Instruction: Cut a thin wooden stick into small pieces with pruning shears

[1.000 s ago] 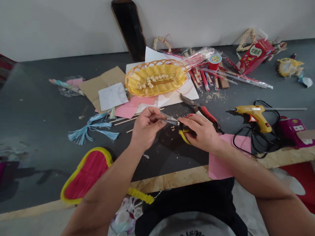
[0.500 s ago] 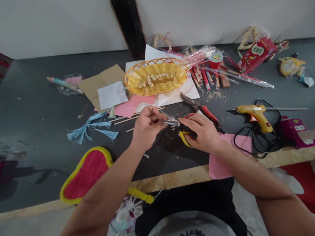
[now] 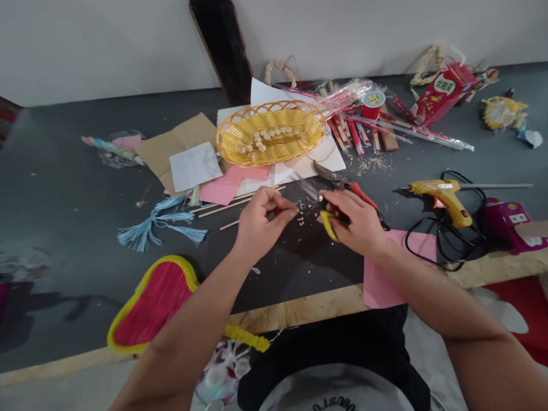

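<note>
My left hand [image 3: 262, 224] is closed in a pinch over the middle of the dark table; what sits between thumb and fingertips is too small to make out. My right hand [image 3: 358, 221] grips a pair of scissors [image 3: 329, 226] with a yellow handle loop, the blades pointing up and left, blurred and apart from the left hand. Small pale bits [image 3: 301, 220] lie scattered between the hands. Thin wooden sticks [image 3: 222, 209] rest just left of my left hand. Pruning shears [image 3: 338, 177] with red handles lie behind my right hand, partly covered by it.
A yellow woven basket [image 3: 274, 154] holding small beaded pieces stands on papers at the back. To the right are a yellow glue gun [image 3: 445, 197] with its cable and pink paper [image 3: 381, 279]. A blue tassel [image 3: 148, 231] and a red-and-yellow fan-like piece [image 3: 149, 308] lie left.
The scissors have moved right and away from the left fingertips, their blades now raised. My left hand has stayed nearly in place, still pinching.
</note>
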